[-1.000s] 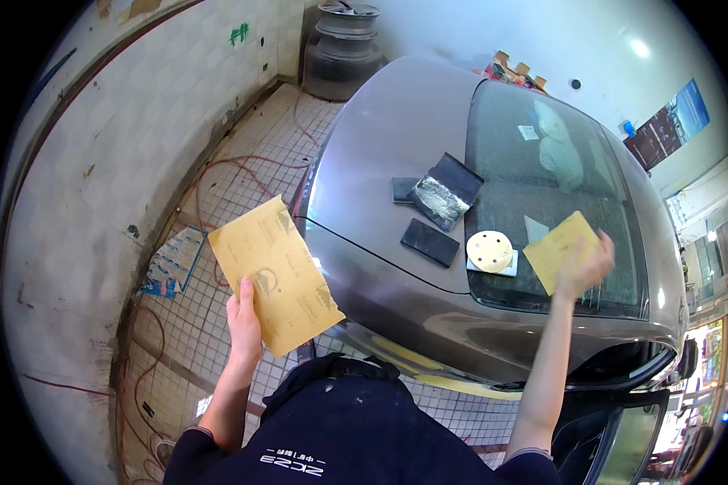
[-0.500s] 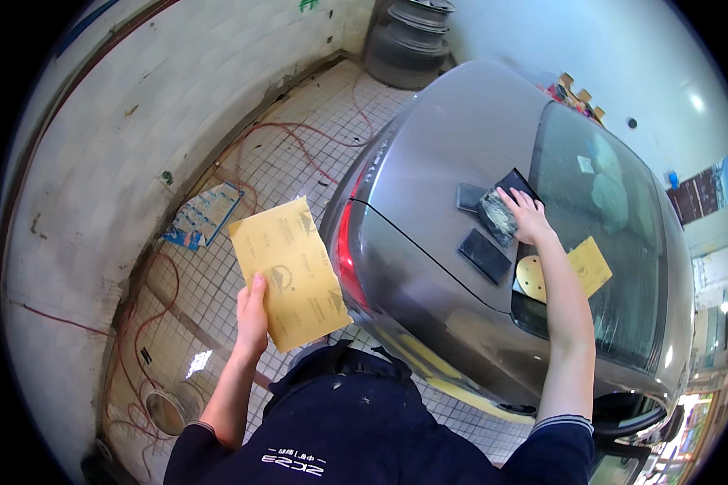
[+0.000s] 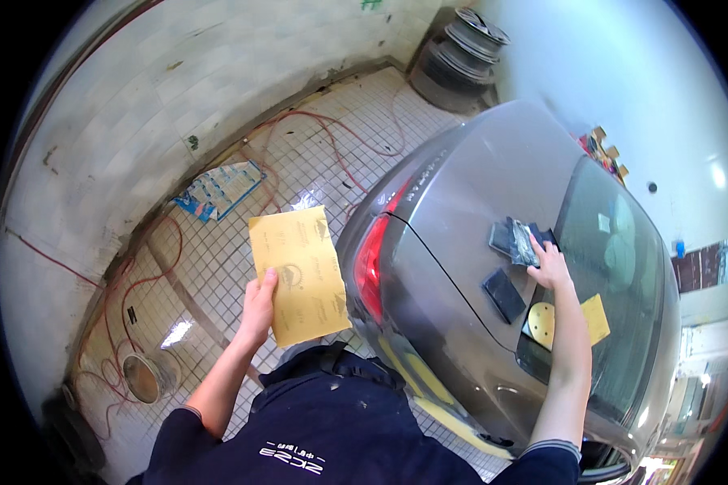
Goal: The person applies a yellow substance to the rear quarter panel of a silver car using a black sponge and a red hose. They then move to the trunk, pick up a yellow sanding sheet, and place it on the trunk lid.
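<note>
My left hand point(image 3: 259, 303) grips the lower left edge of a yellow-tan sandpaper sheet point(image 3: 306, 271), thumb on top, held in front of my body. My right hand point(image 3: 552, 267) reaches over the trunk lid of a grey car point(image 3: 461, 226), its fingers on a dark pad point(image 3: 524, 242) with whitish, shiny smears. Part of the pad lies behind the fingers, and other dark pieces overlap under it. Nearer me rests a black block point(image 3: 504, 296). A round yellow sanding disc point(image 3: 539, 323) with holes and another sandpaper sheet point(image 3: 595, 318) lie by the rear window, partly covered by my right forearm.
Red hoses point(image 3: 323, 121) loop over the tiled floor. A bucket point(image 3: 143, 378) stands at the lower left, and a blue-white printed sheet point(image 3: 220, 189) lies near the wall. Stacked wheel rims point(image 3: 461, 61) stand at the back. The car's red tail light point(image 3: 372, 267) is beside the sandpaper.
The view has shifted, so the car appears lower and farther right. The smeared pad under my right hand has turned and now lies over the dark pieces. My left hand still holds the sandpaper sheet.
</note>
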Demonstrator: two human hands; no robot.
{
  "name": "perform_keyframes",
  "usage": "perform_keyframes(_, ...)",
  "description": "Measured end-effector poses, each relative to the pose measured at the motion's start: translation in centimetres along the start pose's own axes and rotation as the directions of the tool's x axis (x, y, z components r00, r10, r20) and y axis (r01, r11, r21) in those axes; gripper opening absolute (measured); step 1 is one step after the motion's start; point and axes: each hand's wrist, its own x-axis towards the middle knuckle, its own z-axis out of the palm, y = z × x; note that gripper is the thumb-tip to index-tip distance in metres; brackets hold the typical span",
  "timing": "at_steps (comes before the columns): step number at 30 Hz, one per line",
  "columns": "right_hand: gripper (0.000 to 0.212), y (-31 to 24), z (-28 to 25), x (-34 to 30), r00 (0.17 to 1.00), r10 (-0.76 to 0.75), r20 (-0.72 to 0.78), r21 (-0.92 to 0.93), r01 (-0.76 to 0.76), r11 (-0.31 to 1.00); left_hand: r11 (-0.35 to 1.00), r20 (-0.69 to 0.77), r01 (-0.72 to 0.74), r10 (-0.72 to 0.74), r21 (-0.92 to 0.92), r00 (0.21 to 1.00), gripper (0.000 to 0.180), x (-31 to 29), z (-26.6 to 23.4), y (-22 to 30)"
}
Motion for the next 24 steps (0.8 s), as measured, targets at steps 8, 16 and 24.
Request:
perform_keyframes(8, 0.104, -0.1, 2.3, -0.3, 0.99, -0.011, -0.139, 0.064, 0.02, 0.998, 1.0, 0.057, 0.003, -0.005, 0.02, 0.998, 0.048, 2.2, -1.2, -0.3)
perform_keyframes(16, 0.09, -1.9, 2.3, 0.1, 0.966, -0.066, -0.249, 0.006, 0.07, 0.998, 1.0, 0.056, 0.021, -0.021, -0.002, 0.998, 0.047, 3.6, -2.3, -0.7)
perform_keyframes(24, 0.089, -4.0, 3.9, -0.3, 0.931, 0.017, -0.365, -0.109, -0.061, 0.992, 0.998, 0.153, 0.055, -0.061, 0.042, 0.986, 0.042, 5.1, -2.6, -0.3)
